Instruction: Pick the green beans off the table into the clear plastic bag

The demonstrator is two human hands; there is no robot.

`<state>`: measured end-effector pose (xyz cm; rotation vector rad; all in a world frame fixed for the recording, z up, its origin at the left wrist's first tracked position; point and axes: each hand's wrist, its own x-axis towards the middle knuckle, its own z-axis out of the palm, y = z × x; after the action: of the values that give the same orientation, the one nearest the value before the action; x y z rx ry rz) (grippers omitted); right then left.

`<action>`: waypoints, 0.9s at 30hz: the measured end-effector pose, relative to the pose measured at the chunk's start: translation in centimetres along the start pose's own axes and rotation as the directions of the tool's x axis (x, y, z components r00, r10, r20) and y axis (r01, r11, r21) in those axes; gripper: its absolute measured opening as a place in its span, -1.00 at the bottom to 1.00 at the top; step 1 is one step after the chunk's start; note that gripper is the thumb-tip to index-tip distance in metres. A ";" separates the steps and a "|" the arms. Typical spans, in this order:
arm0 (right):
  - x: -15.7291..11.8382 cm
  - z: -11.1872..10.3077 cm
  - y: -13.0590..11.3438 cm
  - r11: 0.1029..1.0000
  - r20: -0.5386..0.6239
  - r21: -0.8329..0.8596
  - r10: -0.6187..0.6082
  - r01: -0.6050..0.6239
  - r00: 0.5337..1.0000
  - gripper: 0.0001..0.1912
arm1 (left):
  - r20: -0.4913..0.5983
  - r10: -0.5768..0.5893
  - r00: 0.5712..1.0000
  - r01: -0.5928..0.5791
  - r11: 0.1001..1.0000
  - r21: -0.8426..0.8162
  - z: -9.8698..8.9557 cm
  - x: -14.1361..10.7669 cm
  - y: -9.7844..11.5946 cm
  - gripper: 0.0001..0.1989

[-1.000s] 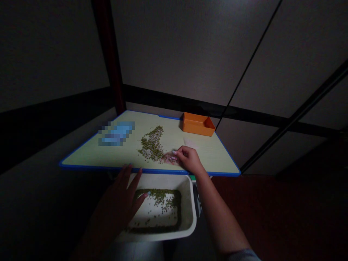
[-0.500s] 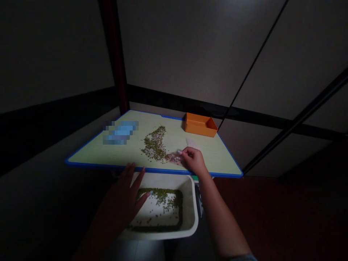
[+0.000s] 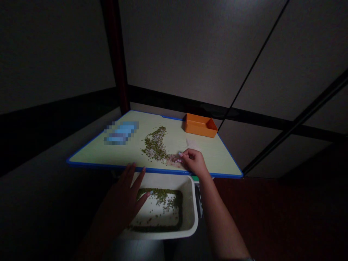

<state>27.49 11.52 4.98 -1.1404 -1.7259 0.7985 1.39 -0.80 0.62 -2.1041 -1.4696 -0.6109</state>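
A heap of small green beans or grains (image 3: 154,143) is spread over the middle of a pale yellow table (image 3: 217,156). At its lower right lies a small patch of reddish, darker bits (image 3: 173,160) on the tabletop. Beside that patch is my right hand (image 3: 193,160), thumb and fingers pinched together; whatever they hold is too small to make out. My left hand (image 3: 123,195) has its fingers spread, the tips near the table's front edge. It hangs partly over a white basin (image 3: 193,206), where more green grains (image 3: 170,199) lie scattered on the floor and around the edges.
An orange open box (image 3: 199,127) stands at the table's back right. A blurred blue item (image 3: 122,133) lies on the left. Behind my right hand is a thin pale piece (image 3: 191,143). Blue edging (image 3: 95,165) borders the table, with grey panels (image 3: 190,54) behind.
My right hand has shifted very slightly toward the table's front edge, still pinched. My left hand stays in place.
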 end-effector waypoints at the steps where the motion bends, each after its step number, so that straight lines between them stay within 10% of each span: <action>1: 0.0 0.0 0.0 1.000 0.010 0.000 -0.003 0.003 1.000 -0.68 | -0.002 -0.002 1.000 0.002 1.000 0.000 0.1 0.0 0.0 -0.38; 27: 0.1 0.3 -0.9 1.000 0.126 0.025 -0.007 0.004 0.992 -0.69 | 0.028 -0.038 0.999 0.039 0.998 -0.043 0.2 -0.1 0.1 -0.36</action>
<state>26.88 11.23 5.69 -1.0884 -1.8171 0.9034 1.41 -0.82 0.39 -2.1291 -1.5278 -0.6369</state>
